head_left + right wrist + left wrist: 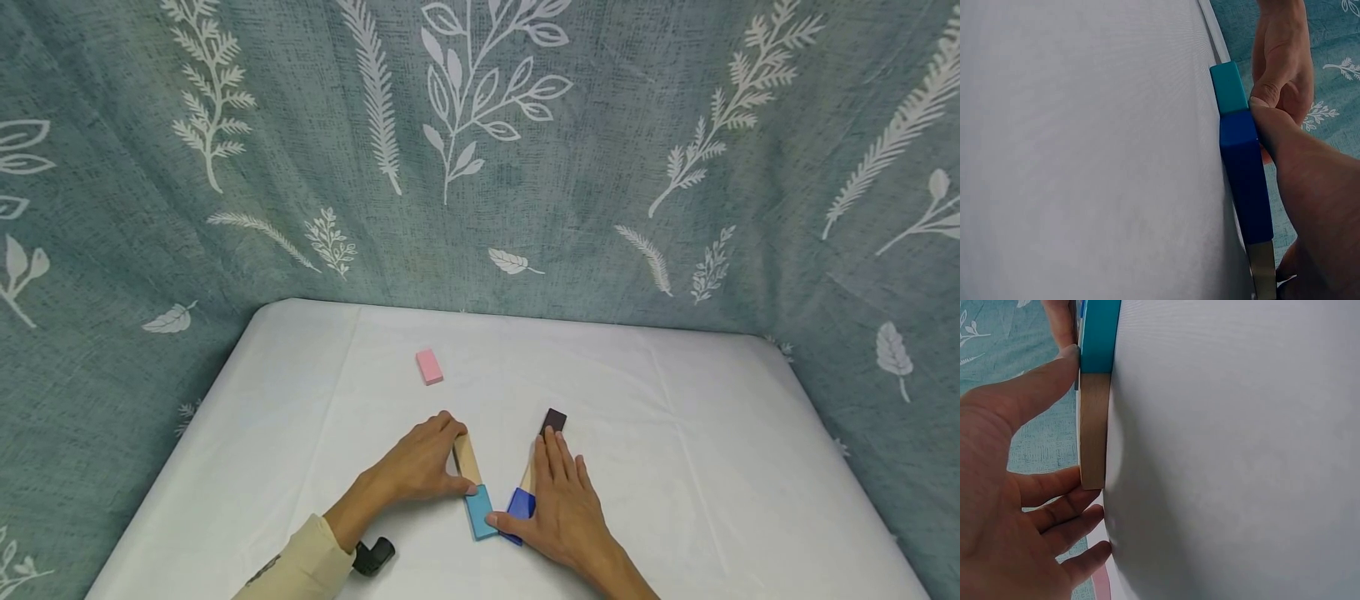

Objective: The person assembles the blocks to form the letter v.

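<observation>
Flat blocks lie on the white cloth in a V. Its left side is a plain wooden block (466, 458) end to end with a light blue block (480, 513); its right side has a dark brown block (554, 420), a pale wooden block (528, 477) and a blue block (519, 510). My left hand (420, 463) spans the plain wooden block, fingers at its far end, thumb by the light blue joint. My right hand (564, 508) lies along the right side with fingers straight, thumb reaching to where blue and light blue meet. It hides part of that side.
A pink block (429, 367) lies by itself farther back on the white-covered table (600, 367). A black wrist camera (373, 556) sits by the left sleeve. A green leaf-patterned curtain (480, 242) stands behind the table.
</observation>
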